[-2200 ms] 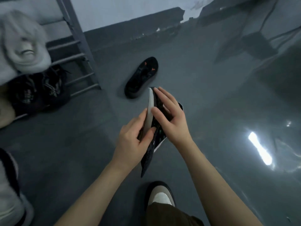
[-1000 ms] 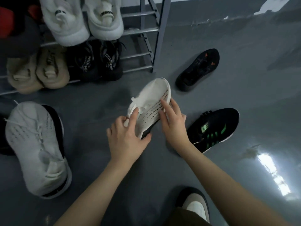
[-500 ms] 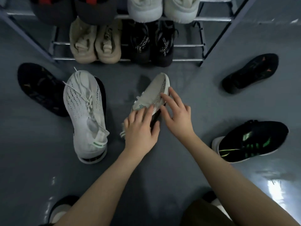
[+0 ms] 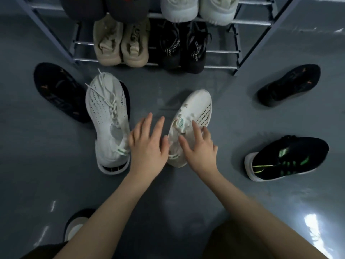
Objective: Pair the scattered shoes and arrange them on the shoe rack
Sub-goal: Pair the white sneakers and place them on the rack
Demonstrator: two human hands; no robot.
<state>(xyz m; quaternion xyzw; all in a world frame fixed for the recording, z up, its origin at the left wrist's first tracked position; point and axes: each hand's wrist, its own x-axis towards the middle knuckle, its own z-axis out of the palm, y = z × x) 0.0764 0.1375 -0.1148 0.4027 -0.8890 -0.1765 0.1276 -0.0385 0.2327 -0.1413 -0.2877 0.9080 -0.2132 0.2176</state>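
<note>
Grey floor [image 4: 56, 174]; black rack shoes [image 4: 179, 47] bear unreadable white lettering.

Both forearms bare to the frame edge: no sleeves, watch or rings on the left hand [image 4: 147, 146] or the right hand [image 4: 200, 148]. Dark olive-brown trousers [image 4: 242, 240] over the knees. Left of the trousers, one worn shoe [image 4: 74, 227]: dark upper, pale cream toe cap.
</note>
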